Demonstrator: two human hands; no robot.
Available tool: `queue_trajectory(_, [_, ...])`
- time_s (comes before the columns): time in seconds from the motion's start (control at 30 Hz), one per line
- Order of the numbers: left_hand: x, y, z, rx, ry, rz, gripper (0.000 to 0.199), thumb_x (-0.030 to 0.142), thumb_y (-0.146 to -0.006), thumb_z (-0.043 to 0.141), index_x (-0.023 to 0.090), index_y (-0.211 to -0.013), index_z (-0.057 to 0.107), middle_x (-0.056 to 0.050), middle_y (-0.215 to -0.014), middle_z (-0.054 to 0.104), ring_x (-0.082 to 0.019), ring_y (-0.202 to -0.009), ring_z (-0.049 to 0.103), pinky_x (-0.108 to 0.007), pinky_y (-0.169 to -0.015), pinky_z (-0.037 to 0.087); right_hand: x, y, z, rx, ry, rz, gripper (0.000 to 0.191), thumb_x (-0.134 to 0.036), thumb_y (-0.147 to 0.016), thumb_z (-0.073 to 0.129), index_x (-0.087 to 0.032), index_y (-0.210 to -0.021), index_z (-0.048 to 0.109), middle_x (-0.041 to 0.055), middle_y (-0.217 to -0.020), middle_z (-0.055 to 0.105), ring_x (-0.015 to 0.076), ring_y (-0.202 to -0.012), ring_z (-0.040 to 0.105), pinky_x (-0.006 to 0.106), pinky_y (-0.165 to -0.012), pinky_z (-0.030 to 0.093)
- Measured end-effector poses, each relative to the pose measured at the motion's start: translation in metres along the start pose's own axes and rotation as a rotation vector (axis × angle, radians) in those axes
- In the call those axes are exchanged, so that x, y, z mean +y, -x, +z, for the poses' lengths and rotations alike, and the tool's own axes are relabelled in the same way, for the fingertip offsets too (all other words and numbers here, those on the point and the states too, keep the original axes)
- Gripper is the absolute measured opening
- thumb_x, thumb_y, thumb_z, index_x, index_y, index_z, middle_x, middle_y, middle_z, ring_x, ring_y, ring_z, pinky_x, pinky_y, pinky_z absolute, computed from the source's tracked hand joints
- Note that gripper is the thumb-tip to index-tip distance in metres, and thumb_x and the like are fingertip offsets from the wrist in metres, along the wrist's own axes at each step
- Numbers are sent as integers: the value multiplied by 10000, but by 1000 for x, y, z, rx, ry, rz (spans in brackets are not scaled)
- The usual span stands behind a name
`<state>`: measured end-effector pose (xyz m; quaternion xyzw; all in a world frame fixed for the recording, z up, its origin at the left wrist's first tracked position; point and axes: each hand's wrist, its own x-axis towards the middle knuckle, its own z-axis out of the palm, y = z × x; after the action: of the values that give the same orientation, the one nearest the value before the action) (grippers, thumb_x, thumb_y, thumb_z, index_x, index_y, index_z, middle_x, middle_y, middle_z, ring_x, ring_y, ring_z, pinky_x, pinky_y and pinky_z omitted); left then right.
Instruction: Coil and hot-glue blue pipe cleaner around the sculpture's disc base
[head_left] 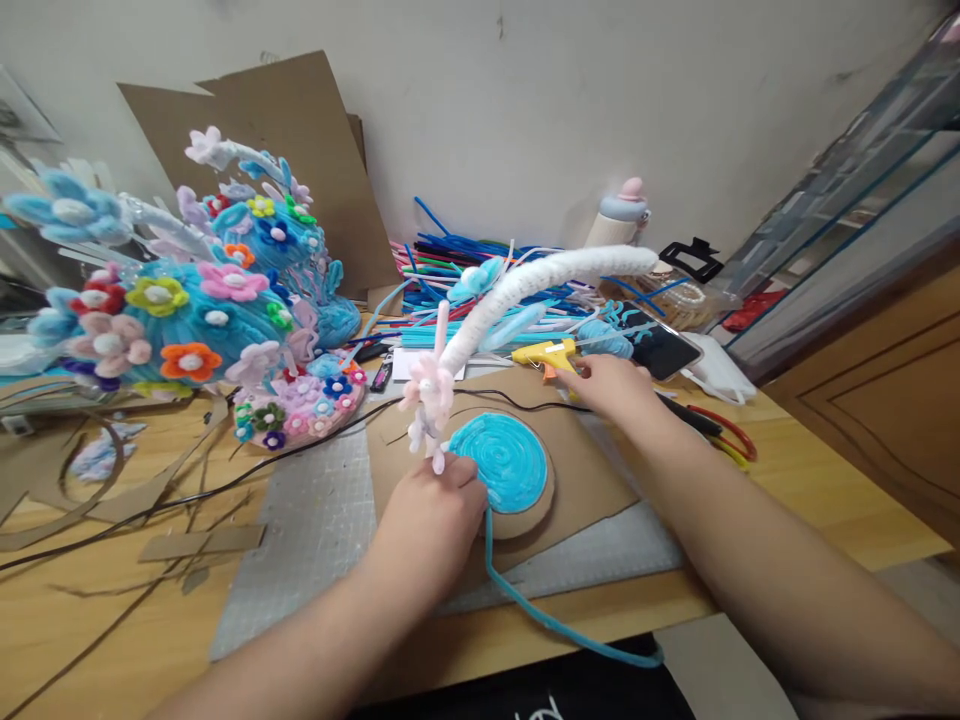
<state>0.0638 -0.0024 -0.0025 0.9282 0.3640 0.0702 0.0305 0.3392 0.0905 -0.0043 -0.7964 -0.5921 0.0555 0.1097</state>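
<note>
My left hand [442, 505] is closed at the left edge of a round cardboard base [517, 525], where a blue pipe cleaner [540, 613] comes out by its fingertips. The blue pipe cleaner is coiled flat in a spiral [501, 462] on the base, and its loose tail hangs over the table's front edge. Just above this hand rises a curved white fuzzy stem [551, 270] with pale pink flowers [427, 390] low down; its foot is hidden. To the right, my right hand [619, 390] grips a yellow glue gun [546, 355], its nozzle pointing left.
Fuzzy flower-covered models [180, 320] stand at the left. Behind lies a heap of coloured pipe cleaners [457, 255]. A cardboard sheet [589, 470] lies on a grey cutting mat [300, 540]. A black cord [247, 475] crosses the table. A phone [664, 345] and pliers [727, 435] are at right.
</note>
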Motion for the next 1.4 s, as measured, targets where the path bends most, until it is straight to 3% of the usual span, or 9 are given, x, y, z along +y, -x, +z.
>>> queue_trajectory(0.2, [0,2,1,7,2,-2,199,143,-897,547,168,-735,660,-49,-794,630,-222,-768,608,-400,-725,538,0,-16,9,-72,-94,52,402,-534,-776,593,-157,-880,686,136,-892,701,326,-882,639,363,-714,428])
queue_trajectory(0.33, [0,1,1,11,17,-13,217,139,-910,523,165,-746,661,-49,-806,629,-211,-785,607,-387,-748,528,7,-1,-1,28,-223,64,364,-458,-752,626,-135,-920,640,148,-934,682,295,-860,627,326,-683,430])
queue_trajectory(0.5, [1,2,-1,11,31,-20,221,143,-908,526,161,-738,665,-53,-792,627,-208,-777,605,-369,-725,523,15,19,-6,175,-458,52,280,-345,-701,629,-164,-913,601,103,-872,664,291,-858,623,386,-763,459])
queue_trajectory(0.63, [1,2,-1,20,36,-27,212,140,-907,527,164,-760,678,-54,-803,629,-211,-789,607,-372,-732,523,16,43,-10,236,-738,-13,219,-370,-725,583,-194,-854,557,61,-825,645,239,-806,639,384,-780,501])
queue_trajectory(0.83, [-1,2,2,15,52,-21,235,147,-918,508,164,-747,669,-54,-807,624,-211,-793,603,-370,-736,520,22,95,-19,65,-1046,-147,260,-426,-801,573,-217,-954,560,62,-924,657,163,-664,615,319,-627,527])
queue_trajectory(1.0, [-1,2,1,13,70,-35,224,151,-915,517,161,-751,669,-50,-809,625,-209,-802,602,-369,-754,517,24,136,-14,-191,-742,-493,216,-370,-798,662,-249,-975,635,57,-1030,660,213,-929,653,336,-794,547])
queue_trajectory(1.07, [-1,2,1,14,70,-33,225,143,-913,516,160,-751,671,-51,-807,627,-211,-804,602,-372,-754,517,21,148,-13,-213,-658,-577,197,-367,-829,637,-252,-989,631,51,-1072,648,207,-983,642,322,-822,536])
queue_trajectory(1.23, [-2,2,3,29,65,-23,178,135,-895,538,159,-816,695,-57,-819,633,-214,-808,609,-372,-747,518,9,165,-13,-265,-506,-545,262,-481,-812,655,-225,-822,603,10,-810,631,174,-730,620,279,-625,481])
queue_trajectory(1.4, [-2,3,4,36,65,-18,194,141,-901,525,158,-804,692,-57,-811,628,-205,-803,605,-361,-753,513,3,169,-15,-244,-351,-596,285,-487,-821,641,-213,-791,568,16,-787,601,170,-721,586,274,-625,449])
